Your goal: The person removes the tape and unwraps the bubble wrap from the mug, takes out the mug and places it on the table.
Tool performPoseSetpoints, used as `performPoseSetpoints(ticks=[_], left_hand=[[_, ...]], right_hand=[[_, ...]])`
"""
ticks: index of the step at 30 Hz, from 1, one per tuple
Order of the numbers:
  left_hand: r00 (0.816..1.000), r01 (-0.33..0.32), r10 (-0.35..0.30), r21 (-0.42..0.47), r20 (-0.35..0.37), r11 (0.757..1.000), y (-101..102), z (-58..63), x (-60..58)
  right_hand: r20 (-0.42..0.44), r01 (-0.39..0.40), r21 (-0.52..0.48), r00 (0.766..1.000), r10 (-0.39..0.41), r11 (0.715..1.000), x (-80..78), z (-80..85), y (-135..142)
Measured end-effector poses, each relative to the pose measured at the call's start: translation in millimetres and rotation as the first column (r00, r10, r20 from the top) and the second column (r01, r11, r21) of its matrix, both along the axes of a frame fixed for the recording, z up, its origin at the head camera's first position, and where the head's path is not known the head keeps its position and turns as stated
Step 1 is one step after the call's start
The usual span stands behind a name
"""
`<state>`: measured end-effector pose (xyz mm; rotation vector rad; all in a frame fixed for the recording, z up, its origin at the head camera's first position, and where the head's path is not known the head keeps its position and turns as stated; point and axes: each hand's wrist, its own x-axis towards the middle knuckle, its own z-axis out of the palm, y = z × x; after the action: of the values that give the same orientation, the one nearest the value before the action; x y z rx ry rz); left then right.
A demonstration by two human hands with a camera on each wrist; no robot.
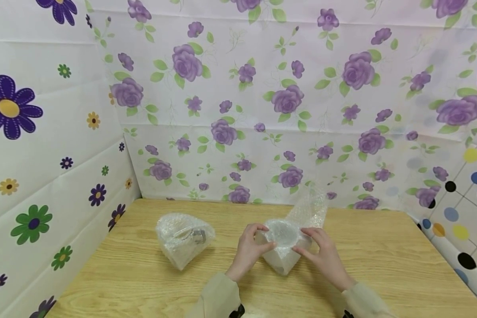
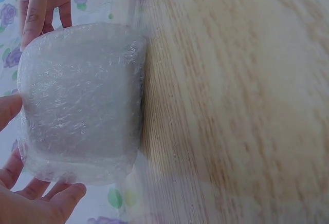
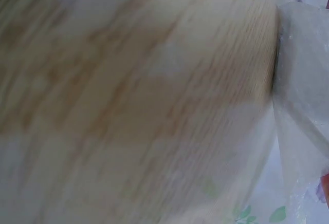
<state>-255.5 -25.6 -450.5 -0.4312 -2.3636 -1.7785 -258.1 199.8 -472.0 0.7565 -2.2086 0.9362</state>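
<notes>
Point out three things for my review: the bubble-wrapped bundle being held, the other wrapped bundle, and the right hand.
Held bundle (image 1: 284, 251): head view, upper part of its wrapped front.
Other wrapped bundle (image 1: 179, 242): head view, middle of its wrap.
Right hand (image 1: 326, 254): head view, back of the hand.

Looks like a makeshift booth, i.e. a screened-off nook; can't tell if it's in a home, lab, office, etc. Wood-grain table (image 1: 401, 256) spans approx. 4 to 8 o'clock. Prints wall it in on 3 sides: purple-rose sheet (image 1: 254, 88) w/ horiz. creases at 12, daisy-print sheet (image 1: 8, 163), also creased, at 9, dotted sheet (image 1: 467, 198) w/ thin connecting lines at 3 to 4 o'clock.
</notes>
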Motion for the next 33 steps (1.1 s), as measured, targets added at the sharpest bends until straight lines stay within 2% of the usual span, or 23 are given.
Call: performPoseSetpoints(ticks=[8,15,21,28,33], left_hand=[[0.999,0.033,-0.035,-0.057,-0.042,0.998,-4,1.8,-3.8],[0.983,0.079,-0.113,-0.219,-0.147,0.973,-13,10.4,-12.7],[0.983,0.109,-0.144,-0.271,-0.113,0.956,-17,18.9,-17.0],[0.990,0.061,-0.096,-0.293,-0.108,0.954,-16,22.8,-19.4],[0.982,-0.016,-0.044,-0.317,-0.182,0.948,-15,26.8,-22.5]], right_hand=[[-0.022,0.024,0.005,0.999,-0.024,1.000,-0.4,-0.3,-2],[0.045,0.042,-0.010,0.998,-0.041,0.999,2.2,1.1,-2],[0.090,0.046,-0.012,0.995,-0.045,0.999,3.2,2.8,-2],[0.101,0.049,-0.012,0.994,-0.047,0.999,4.0,4.9,-2],[0.099,0.049,-0.014,0.994,-0.048,0.999,3.9,5.5,-2]])
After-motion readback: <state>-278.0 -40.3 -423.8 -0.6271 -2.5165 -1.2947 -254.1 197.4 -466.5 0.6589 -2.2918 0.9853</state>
